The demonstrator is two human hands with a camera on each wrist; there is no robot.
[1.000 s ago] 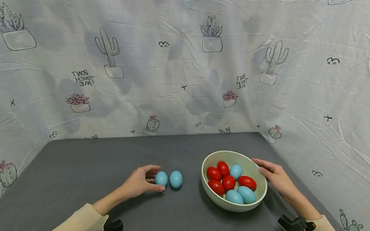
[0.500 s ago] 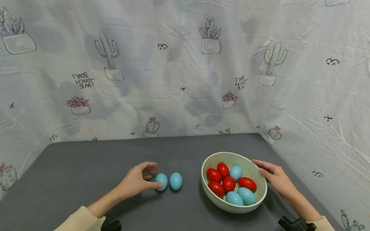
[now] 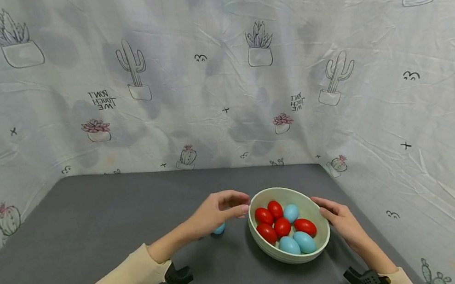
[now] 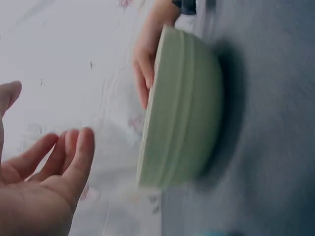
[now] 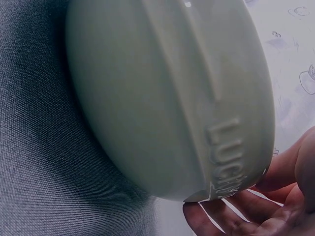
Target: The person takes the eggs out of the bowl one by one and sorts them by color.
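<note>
My left hand (image 3: pixel 220 212) is at the left rim of a pale green bowl (image 3: pixel 265 249) in the head view. In the left wrist view its thumb and fingers (image 4: pixel 78 162) are spread with nothing between them. Against the bowl's right side rests my right hand (image 3: pixel 339 218), thumb and fingertips (image 5: pixel 197 216) touching the outer wall below the rim. Several red eggs (image 3: pixel 282 227) and three blue eggs (image 3: pixel 291 212) lie in the bowl. On the table behind my left hand a blue egg (image 3: pixel 219 229) shows only in part; the egg beside it is hidden.
The dark grey tabletop (image 3: pixel 106 219) runs back to a pale cloth (image 3: pixel 190 99) printed with cacti, which hangs at the back and both sides. Raised letters (image 5: pixel 226 157) mark the bowl's outer wall.
My left hand has left the blue egg it was touching and moved right to the bowl, carrying nothing. My right hand and the bowl have stayed in place.
</note>
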